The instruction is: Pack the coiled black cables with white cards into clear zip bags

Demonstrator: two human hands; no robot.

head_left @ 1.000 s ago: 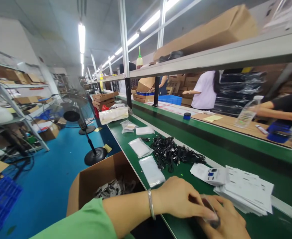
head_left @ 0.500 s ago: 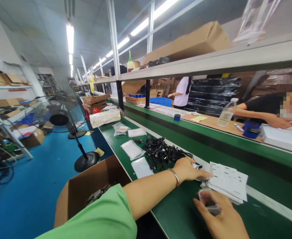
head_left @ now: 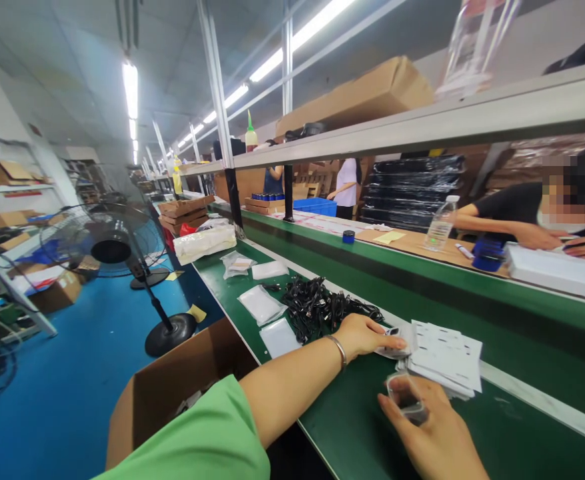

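My left hand (head_left: 365,335) reaches across the green workbench (head_left: 357,427) and pinches a small printed leaflet (head_left: 391,340) at the edge of a stack of white printed sheets (head_left: 445,357). My right hand (head_left: 430,433) sits nearer me on the bench, holding a small clear plastic case (head_left: 405,398) between fingers and thumb. Beyond my left hand lie a tangled bundle of black cables (head_left: 317,307) and flat white plastic packets (head_left: 260,305). A metal bangle circles my left wrist.
An open cardboard box (head_left: 172,393) stands below the bench's near edge. A standing fan (head_left: 110,250) is on the blue floor. Across the bench, a co-worker's hands (head_left: 540,240) rest on a white box (head_left: 555,270), near a water bottle (head_left: 440,223).
My left hand has moved away from my right hand, forward to the edge of the paper stack. My right hand has drawn slightly apart with the clear case. The view has turned.
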